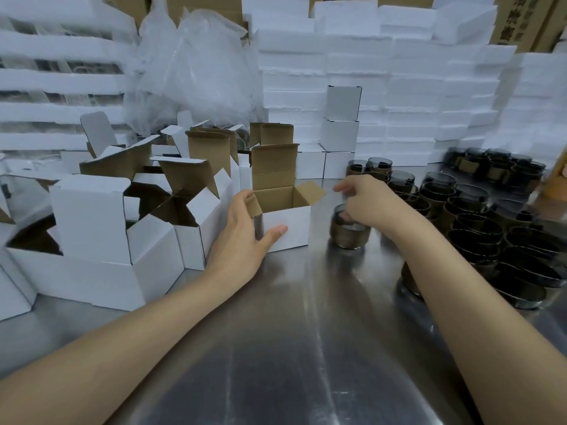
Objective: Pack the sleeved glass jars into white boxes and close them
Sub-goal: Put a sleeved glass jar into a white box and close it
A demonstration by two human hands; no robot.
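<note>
Fingers (pixel 343 188) of right hand (pixel 368 207) blurred, holding jar (pixel 348 237), left hand (pixel 242 231) gripping box (pixel 291 223)

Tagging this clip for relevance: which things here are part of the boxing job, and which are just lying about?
In the job:
open white box, held by the left hand
sleeved jar, gripped by the right hand
other jars at right
empty open boxes at left
closed boxes stacked behind

Lying about:
foam slabs
plastic bags
brown cartons
</note>
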